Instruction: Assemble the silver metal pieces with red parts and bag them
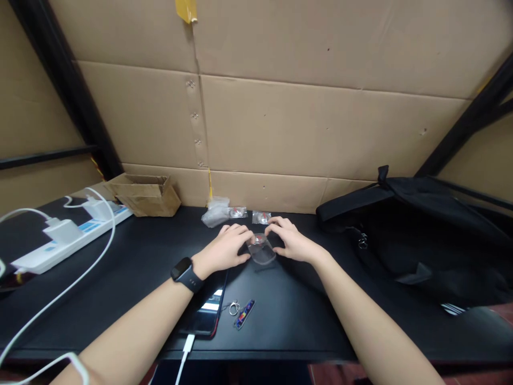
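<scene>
A clear, rounded plastic piece (263, 255) with a small red and silvery part at its top edge lies between my hands, low over the black table. My left hand (229, 248) has its curled fingers and thumb at the left edge of this piece. From the other side, my right hand (295, 241) holds it with bent fingers and thumb. Just beyond my fingertips are two small clear packets (261, 217) with red and silvery contents. Nearer to me, a colourful bar-shaped keychain (244, 314) with a metal ring rests on the table.
A charging phone (200, 315) sits under my left forearm, which wears a dark watch (187, 274). Left are a white power strip (76, 239) with cables and an open cardboard box (148, 199). Crumpled clear plastic (216, 212) lies behind. A black bag (425, 240) occupies the right.
</scene>
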`<state>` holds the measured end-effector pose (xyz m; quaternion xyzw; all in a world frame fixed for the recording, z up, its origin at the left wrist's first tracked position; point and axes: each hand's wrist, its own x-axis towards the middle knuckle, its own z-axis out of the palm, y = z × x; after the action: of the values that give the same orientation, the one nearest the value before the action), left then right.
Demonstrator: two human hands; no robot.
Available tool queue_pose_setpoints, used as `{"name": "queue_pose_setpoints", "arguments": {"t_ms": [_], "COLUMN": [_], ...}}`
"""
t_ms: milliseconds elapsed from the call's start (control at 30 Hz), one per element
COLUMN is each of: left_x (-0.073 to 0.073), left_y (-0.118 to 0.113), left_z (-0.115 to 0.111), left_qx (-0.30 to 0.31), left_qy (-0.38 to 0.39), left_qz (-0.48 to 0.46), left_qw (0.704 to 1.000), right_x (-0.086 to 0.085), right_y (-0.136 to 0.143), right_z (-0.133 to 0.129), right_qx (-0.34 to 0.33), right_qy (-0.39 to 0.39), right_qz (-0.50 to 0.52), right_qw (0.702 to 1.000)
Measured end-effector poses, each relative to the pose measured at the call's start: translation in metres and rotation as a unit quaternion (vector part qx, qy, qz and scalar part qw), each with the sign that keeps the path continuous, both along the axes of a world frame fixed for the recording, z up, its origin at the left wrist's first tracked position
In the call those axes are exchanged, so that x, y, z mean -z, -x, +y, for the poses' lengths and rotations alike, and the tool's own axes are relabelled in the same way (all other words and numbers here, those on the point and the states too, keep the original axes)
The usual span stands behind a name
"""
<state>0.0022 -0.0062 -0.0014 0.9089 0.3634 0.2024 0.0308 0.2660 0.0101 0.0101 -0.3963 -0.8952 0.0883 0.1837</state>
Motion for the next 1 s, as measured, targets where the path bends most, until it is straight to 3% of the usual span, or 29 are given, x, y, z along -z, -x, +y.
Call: {"name": "queue_pose_setpoints", "arguments": {"t_ms": [200,500,667,900,1000], "left_x": [0.000,-0.003,0.002,0.006,0.002], "left_y": [-0.005,-0.002,-0.008,-0.016,-0.017], "left_z": [0.002,0.005,0.006,-0.004,-0.009], "left_qx": [-0.001,-0.057,-0.095,-0.133,-0.104], "left_qy": [0.014,0.083,0.116,0.059,0.008], "left_qz": [-0.017,-0.074,-0.098,-0.071,-0.068], "left_qw": [1.000,0.992,0.984,0.987,0.992], "right_x": [0.009,-0.007,-0.004,0.008,0.009], "right_y": [0.007,-0.004,0.004,0.016,0.016], "right_z": [0.004,0.001,-0.002,-0.008,-0.008], "right_qx": [0.000,0.013,0.056,0.132,0.151], "right_qy": [-0.002,0.058,0.078,-0.010,-0.026], "right_qz": [0.012,0.015,-0.015,-0.065,-0.085], "right_qw": [1.000,0.998,0.995,0.989,0.985]}}
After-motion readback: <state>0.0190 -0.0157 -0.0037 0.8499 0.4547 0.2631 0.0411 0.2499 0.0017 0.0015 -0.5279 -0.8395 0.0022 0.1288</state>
